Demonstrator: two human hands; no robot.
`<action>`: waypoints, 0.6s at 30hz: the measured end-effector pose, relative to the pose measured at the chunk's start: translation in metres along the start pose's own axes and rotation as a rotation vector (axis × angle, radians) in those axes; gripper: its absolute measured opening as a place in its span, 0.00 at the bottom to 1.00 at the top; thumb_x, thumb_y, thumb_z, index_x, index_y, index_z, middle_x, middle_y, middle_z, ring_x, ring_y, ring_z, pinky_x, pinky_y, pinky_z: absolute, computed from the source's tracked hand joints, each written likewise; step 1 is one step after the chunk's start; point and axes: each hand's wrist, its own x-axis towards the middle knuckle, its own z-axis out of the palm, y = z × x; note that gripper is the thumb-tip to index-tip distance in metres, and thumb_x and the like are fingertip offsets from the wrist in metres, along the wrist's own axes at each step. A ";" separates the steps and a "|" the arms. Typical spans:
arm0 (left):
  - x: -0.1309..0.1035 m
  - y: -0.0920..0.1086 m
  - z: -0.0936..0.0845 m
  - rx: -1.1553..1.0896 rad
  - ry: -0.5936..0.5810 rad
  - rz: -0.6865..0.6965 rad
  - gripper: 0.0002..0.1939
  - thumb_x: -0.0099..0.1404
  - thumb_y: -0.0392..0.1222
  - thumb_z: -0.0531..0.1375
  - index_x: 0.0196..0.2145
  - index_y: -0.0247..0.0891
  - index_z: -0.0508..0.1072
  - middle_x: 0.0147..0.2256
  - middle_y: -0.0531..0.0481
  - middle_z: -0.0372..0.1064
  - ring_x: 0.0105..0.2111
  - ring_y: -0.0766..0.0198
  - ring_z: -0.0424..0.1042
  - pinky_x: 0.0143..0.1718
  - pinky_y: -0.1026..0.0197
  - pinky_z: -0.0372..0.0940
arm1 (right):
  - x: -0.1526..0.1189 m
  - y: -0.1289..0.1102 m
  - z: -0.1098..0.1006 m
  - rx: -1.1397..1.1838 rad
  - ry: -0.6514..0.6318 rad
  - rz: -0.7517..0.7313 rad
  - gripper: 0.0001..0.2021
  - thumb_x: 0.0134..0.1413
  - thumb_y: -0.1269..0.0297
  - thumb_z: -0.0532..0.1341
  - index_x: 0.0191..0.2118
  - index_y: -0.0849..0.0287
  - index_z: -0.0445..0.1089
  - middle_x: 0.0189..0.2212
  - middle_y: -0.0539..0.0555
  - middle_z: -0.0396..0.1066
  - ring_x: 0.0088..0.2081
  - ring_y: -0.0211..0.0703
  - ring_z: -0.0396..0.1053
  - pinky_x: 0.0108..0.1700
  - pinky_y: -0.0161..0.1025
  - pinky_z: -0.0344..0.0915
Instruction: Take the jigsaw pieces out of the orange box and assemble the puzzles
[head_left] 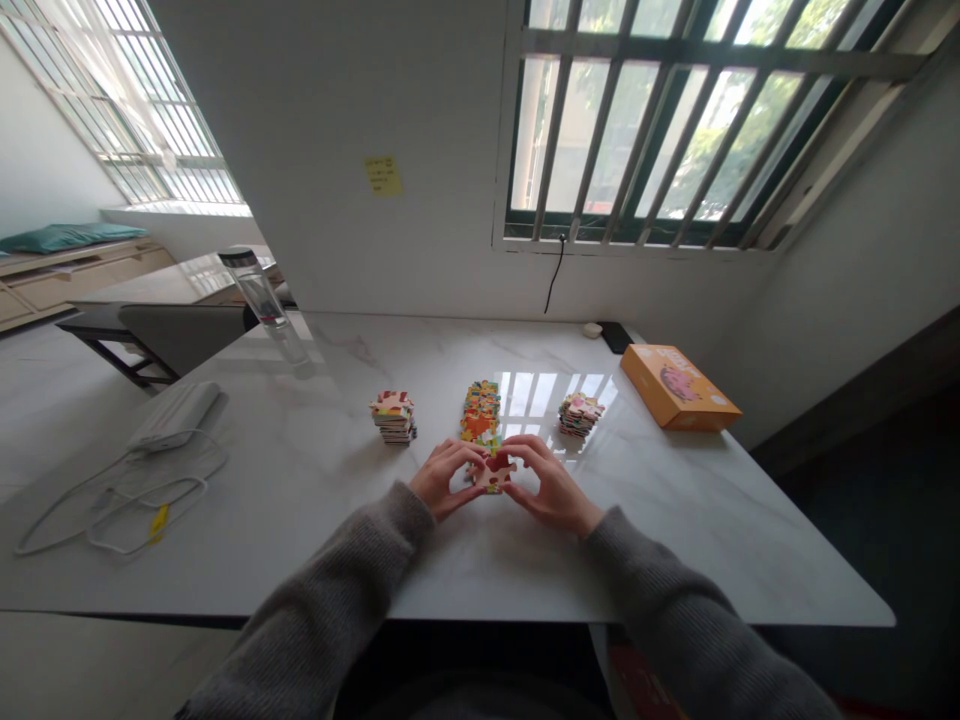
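Between my two hands are puzzle pieces (pixel 493 472) in pink and dark red, low over the marble-patterned table (pixel 315 540). My left hand (pixel 445 478) curves round their left side, thumb and fingers on the edge. From the right, my right hand (pixel 551 487) grips the same pieces with thumb and fingers. Just beyond lies a column of overlapping orange and yellow pieces (pixel 481 408). One stack of pieces (pixel 394 417) stands to the left, and another stack (pixel 579 414) is at the right. Whether the held pieces are joined is too small to tell.
An orange box (pixel 679 388) lies at the right, near a black phone-like object (pixel 616 337). At the back left stands a glass bottle (pixel 259 290). A white device (pixel 174 415) with a looped cable (pixel 112 547) is on the left.
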 end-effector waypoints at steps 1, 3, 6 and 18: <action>0.000 0.000 0.000 -0.011 0.005 0.001 0.11 0.64 0.43 0.64 0.43 0.40 0.71 0.48 0.42 0.74 0.48 0.54 0.71 0.50 0.49 0.66 | -0.001 0.000 0.000 -0.008 -0.021 -0.022 0.18 0.60 0.64 0.63 0.55 0.52 0.66 0.51 0.59 0.67 0.53 0.50 0.66 0.53 0.49 0.69; 0.000 0.000 0.000 -0.025 0.014 0.007 0.10 0.64 0.43 0.64 0.42 0.40 0.71 0.48 0.41 0.74 0.47 0.54 0.71 0.50 0.49 0.66 | -0.001 0.001 0.001 -0.030 -0.047 -0.041 0.18 0.60 0.64 0.64 0.55 0.51 0.67 0.50 0.58 0.69 0.52 0.50 0.67 0.53 0.50 0.69; 0.000 -0.001 0.001 -0.020 0.019 0.014 0.10 0.63 0.43 0.64 0.42 0.40 0.71 0.48 0.41 0.74 0.47 0.54 0.72 0.50 0.49 0.66 | -0.001 0.003 0.002 -0.093 -0.048 -0.054 0.18 0.60 0.62 0.65 0.55 0.50 0.68 0.50 0.58 0.71 0.52 0.51 0.68 0.53 0.52 0.69; -0.004 -0.003 0.005 0.242 -0.036 0.007 0.21 0.59 0.39 0.65 0.50 0.40 0.68 0.50 0.42 0.70 0.48 0.50 0.69 0.48 0.47 0.64 | 0.007 0.040 -0.049 -0.317 0.234 0.024 0.13 0.62 0.60 0.62 0.51 0.53 0.69 0.47 0.58 0.74 0.50 0.54 0.68 0.56 0.56 0.62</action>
